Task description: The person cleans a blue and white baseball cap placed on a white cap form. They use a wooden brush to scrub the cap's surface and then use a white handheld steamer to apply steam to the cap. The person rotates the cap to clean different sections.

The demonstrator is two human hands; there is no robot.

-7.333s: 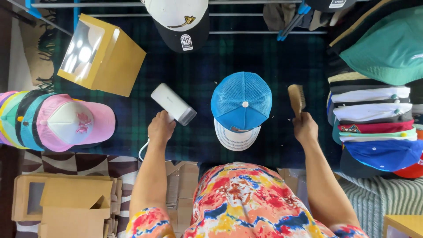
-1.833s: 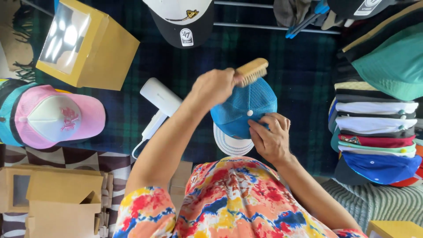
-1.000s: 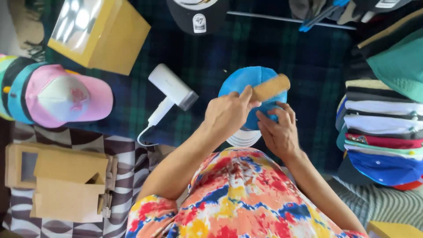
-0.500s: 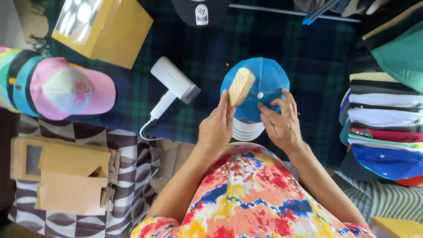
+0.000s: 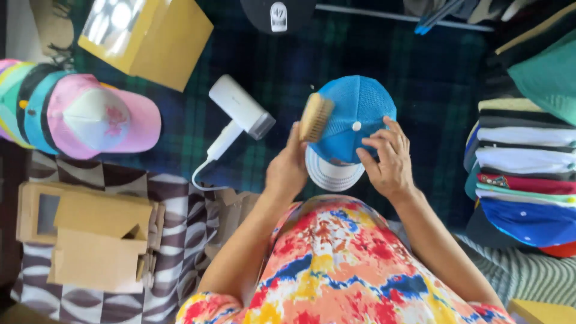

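Caps, boxes and a dryer on a dark plaid cloth

A white hair dryer (image 5: pixel 240 114) lies left of centre on the plaid cloth (image 5: pixel 420 66), its cord curling toward the near side. Far left, a yellow box with a clear window (image 5: pixel 147 39) sits tilted. Below it, a pink cap (image 5: pixel 102 123) fronts a row of nested caps. At near left, flat cardboard boxes (image 5: pixel 90 237) rest on a brown-and-white patterned cloth (image 5: pixel 180 216). A black cap (image 5: pixel 276 12) lies at the far edge. On the right, a stack of folded caps (image 5: pixel 528 174) rises beneath a green cap (image 5: pixel 546 75).
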